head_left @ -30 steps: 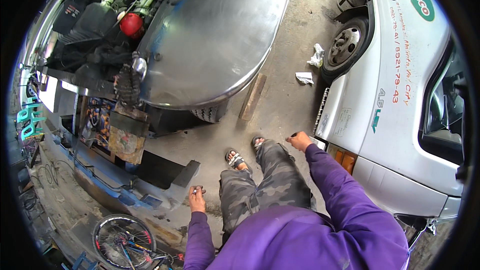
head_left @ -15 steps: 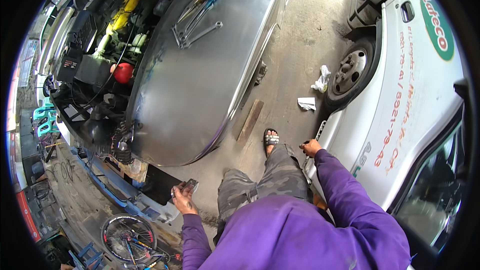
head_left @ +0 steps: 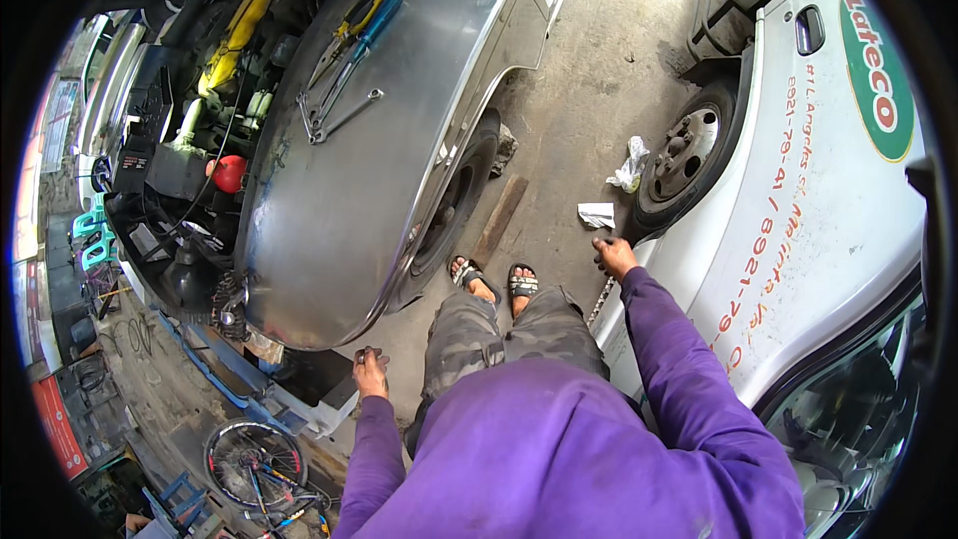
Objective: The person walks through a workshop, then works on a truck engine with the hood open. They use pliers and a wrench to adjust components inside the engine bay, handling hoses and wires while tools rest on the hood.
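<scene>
My left hand [head_left: 370,373] is closed, low beside the near corner of a bare grey metal fender [head_left: 339,240]. A small dark bit shows at its fingertips, too small to name. My right hand [head_left: 615,258] has its fingers curled, next to the white truck [head_left: 758,200] and just behind its front wheel [head_left: 689,152]; whatever it may hold is hidden. On the fender lie a blue-handled screwdriver [head_left: 380,22], a tool with yellow-and-black handles [head_left: 357,16] and a wrench [head_left: 349,114] among other metal tools. Neither hand touches them.
An engine bay with a yellow pipe [head_left: 239,32] and a red ball-shaped part [head_left: 230,174] lies left of the fender. On the floor are a wood plank [head_left: 502,218], white paper [head_left: 597,215] and a plastic bag [head_left: 630,166]. A bicycle wheel [head_left: 212,461] stands lower left.
I have moved forward between the vehicles; both sandaled feet and the fender's wheel now show. My right hand is farther forward. My left hand's small dark block no longer shows clearly.
</scene>
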Motion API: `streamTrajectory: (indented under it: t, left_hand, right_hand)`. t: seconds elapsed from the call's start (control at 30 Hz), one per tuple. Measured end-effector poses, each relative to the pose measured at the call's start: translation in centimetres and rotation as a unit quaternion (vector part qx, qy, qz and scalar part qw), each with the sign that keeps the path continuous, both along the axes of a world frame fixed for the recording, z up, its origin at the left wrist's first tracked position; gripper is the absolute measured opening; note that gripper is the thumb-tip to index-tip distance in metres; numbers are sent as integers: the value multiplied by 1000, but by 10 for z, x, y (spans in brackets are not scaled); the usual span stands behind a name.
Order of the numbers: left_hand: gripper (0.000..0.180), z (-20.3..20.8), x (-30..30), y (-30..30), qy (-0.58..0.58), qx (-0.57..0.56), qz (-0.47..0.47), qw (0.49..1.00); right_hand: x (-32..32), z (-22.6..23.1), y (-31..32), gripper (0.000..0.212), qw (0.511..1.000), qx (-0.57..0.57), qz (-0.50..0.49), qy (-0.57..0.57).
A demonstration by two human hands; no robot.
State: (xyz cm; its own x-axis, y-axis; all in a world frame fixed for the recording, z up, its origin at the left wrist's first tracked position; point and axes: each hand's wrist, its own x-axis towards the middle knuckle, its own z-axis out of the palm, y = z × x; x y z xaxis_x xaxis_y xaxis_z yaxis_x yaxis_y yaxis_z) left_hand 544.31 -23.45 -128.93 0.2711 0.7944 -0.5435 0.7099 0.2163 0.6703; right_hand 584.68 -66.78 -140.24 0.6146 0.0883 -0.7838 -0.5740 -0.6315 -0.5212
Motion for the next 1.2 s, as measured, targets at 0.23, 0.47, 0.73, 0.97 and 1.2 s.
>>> streamTrajectory:
  t: [0.23, 0.47, 0.73, 0.97, 1.2]
  left_hand:
    - [37, 46, 34, -17, 218, 61, -436, 871]
    - [38, 205, 138, -11, 126, 103, -651, 741]
    - [40, 261, 278, 62, -169, -134, -234, 948]
    - [38, 192, 364, 128, -244, -134, -29, 960]
    - [36, 147, 367, 146, -354, -221, 115, 901]
  right_hand:
    - [-51, -4, -45, 48, 993, -81, 36, 74]
    - [-26, 5, -38, 52, 949, -196, 246, 33]
    - [97, 40, 56, 46, 971, -87, 182, -126]
    - [174, 114, 78, 44, 937, -162, 292, -102]
    - [227, 122, 114, 33, 899, -210, 375, -80]
